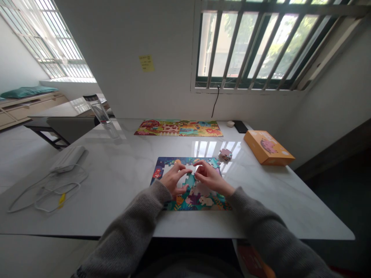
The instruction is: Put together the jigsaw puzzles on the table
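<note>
A partly assembled jigsaw puzzle (178, 201) lies flat on the table, with colourful animal and plant pictures around a pale middle. My left hand (173, 180) rests over its left half, thumb and fingers spread. Over the right half is my right hand (211, 178), its fingers curved and the index finger apart from the thumb, nothing visible between them. A teal jigsaw piece (189, 180) lies between the two hands, near the fingertips of both. Just beyond the puzzle's upper right corner sits a small stack of jigsaw pieces (225, 154).
A long finished puzzle (178, 128) lies toward the wall. An orange box (268, 148) stands at the right, near a black phone (240, 126) and a small white round object (230, 124). At left are a clear bottle (99, 110) and a white device (68, 159) with cables.
</note>
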`<state>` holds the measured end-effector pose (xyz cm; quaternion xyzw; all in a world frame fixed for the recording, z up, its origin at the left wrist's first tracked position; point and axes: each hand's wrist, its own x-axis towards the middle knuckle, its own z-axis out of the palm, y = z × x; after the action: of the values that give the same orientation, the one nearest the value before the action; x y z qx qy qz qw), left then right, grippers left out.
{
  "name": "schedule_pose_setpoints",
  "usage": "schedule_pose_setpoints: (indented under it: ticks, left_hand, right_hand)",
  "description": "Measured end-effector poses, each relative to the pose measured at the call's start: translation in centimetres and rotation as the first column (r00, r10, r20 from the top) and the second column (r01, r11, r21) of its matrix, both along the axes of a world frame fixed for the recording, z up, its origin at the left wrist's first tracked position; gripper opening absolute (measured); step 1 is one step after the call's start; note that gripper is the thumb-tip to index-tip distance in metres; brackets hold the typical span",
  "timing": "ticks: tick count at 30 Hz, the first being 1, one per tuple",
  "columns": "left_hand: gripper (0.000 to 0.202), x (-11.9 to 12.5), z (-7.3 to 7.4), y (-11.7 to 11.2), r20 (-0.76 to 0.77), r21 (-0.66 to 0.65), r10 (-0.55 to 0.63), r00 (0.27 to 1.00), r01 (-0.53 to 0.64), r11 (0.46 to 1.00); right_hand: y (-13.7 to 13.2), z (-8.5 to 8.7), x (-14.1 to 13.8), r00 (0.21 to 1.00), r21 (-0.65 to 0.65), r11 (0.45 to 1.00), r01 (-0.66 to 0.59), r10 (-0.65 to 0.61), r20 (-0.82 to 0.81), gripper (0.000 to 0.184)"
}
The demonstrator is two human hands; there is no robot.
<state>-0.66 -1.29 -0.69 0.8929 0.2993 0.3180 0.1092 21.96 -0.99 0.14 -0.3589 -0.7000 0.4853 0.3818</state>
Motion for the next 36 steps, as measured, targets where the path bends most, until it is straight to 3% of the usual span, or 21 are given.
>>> schedule_pose_setpoints:
  ticks: [5, 8, 13, 18, 24, 30, 36]
  left_hand:
    - [0.043, 0.0, 0.5, -0.1, 0.091, 0.067, 0.138, 0.986, -0.144, 0.987]
    - [0.03, 0.0, 0.9, -0.3, 0.128, 0.072, 0.196, 0.972, -0.206, 0.976]
    - [0.052, 0.3, 0.7, -0.2, -0.008, 0.097, 0.186, 0.983, -0.184, 0.978]
    - [0.041, 0.2, 0.2, 0.2, -0.012, 0.111, 0.221, 0.975, -0.219, 0.969]
    - [0.043, 0.0, 0.3, 0.2, 0.023, 0.087, 0.169, 0.985, -0.17, 0.982]
    - [0.045, 0.0, 0.5, 0.0, 0.013, 0.064, 0.119, 0.993, -0.12, 0.991]
    - [0.037, -0.5, 0.9, 0.1, 0.071, 0.107, 0.256, 0.964, -0.262, 0.959]
  right_hand:
    - [-0.3, 0.4, -0.2, 0.997, -0.059, 0.998, -0.013, 0.008, -0.082, 0.043]
    - [-0.2, 0.4, -0.3, 0.996, -0.036, 0.999, 0.027, -0.029, -0.079, 0.036]
    - [-0.3, -0.1, -1.0, 0.988, -0.039, 0.997, 0.062, -0.067, -0.14, 0.031]
    - [-0.5, -0.4, -1.1, 0.985, -0.055, 0.997, 0.051, -0.059, -0.16, 0.029]
    - [-0.4, -0.4, -0.7, 0.979, -0.083, 0.992, 0.097, -0.11, -0.171, 0.026]
    - [-0.3, -0.6, -0.6, 0.987, -0.051, 0.997, 0.063, -0.07, -0.143, 0.028]
    - [-0.7, -0.4, -0.8, 0.989, -0.11, 0.993, -0.037, 0.02, -0.149, 0.049]
